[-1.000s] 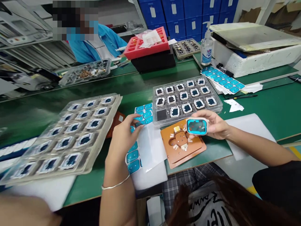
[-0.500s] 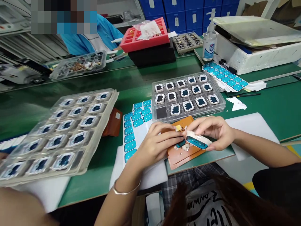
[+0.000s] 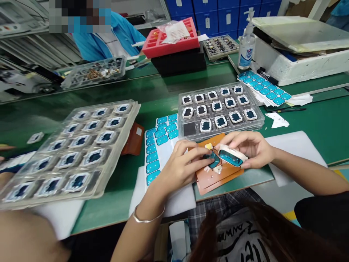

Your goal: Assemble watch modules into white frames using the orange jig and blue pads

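- gripped between thumb and fingers of right hand (image 3: 253, 148): white rounded housing with glossy teal face (image 3: 231, 156), over flat orange board (image 3: 214, 181)
- tilted, teal face toward the wearer, long axis slanting from upper left to lower right
- at fingertips of left hand (image 3: 180, 165): rounded dark-teal piece (image 3: 214, 160), just beside housing; cannot tell whether pinched or merely touched
- just beyond: clear plastic tray (image 3: 190, 128) of white frames
- to the left: white sheets with teal stickers (image 3: 153, 157)
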Demonstrator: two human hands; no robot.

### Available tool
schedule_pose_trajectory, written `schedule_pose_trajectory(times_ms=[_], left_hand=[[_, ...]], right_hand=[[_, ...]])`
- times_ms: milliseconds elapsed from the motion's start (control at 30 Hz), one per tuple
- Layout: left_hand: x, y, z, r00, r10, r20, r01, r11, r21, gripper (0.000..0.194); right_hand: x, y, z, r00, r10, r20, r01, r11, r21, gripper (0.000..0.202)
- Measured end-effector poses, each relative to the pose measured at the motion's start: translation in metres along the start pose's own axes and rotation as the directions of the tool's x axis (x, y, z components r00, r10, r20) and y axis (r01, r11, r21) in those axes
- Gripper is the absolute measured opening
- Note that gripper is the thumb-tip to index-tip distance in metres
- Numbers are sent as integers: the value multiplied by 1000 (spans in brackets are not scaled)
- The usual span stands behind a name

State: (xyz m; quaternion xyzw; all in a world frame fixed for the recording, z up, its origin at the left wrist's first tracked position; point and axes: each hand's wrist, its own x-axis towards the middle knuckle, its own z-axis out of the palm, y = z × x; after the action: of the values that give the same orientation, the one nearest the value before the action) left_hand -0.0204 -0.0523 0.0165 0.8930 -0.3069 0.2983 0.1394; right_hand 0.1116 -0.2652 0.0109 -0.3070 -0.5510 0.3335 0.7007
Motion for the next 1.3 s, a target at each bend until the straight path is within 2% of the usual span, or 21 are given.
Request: schedule_pose_trajectory(times_ms=[100,200,300,367,433,467,633,800,867,1033,1300], left_hand=[[0,-1,1,998,40,40,-40,999,-1,24],[1,1,1,997,58,43,-57,998,-27,23],[3,7,1,990,-107,-92,99,991,-87,26],[5,12,3,951,-231,-204,204,968,-144,41],[7,17,5,933,-260,-249,227,961,-155,61],[8,19,7,935,-247,-253,216,966,-143,63],[7,24,8,934,-168,-316,136,983,-123,46],[5,25,2,942,-97,-322,68,993,-98,37],[5,25,0,945,-93,-315,70,994,-85,33],[9,28,-2,946,-92,-310,81,995,-49,30],[10,29,-5,949,-96,-301,83,995,-55,29]], right_hand=[[-1,-3,2,985,122,-119,-117,992,49,43],[1,-5,6,932,272,-238,-241,958,153,38],[5,-5,12,862,402,-309,-335,909,248,35],[7,-5,16,842,438,-315,-369,893,257,33],[8,-5,20,849,434,-300,-383,898,216,34],[8,-6,21,858,431,-279,-391,901,187,35],[4,-8,24,881,437,-182,-443,897,9,40],[1,-5,24,918,372,-139,-389,911,-136,45],[1,-5,24,924,359,-135,-376,917,-135,44],[2,-7,26,887,429,-171,-449,887,-105,44],[3,-9,30,872,449,-194,-462,887,-25,43]])
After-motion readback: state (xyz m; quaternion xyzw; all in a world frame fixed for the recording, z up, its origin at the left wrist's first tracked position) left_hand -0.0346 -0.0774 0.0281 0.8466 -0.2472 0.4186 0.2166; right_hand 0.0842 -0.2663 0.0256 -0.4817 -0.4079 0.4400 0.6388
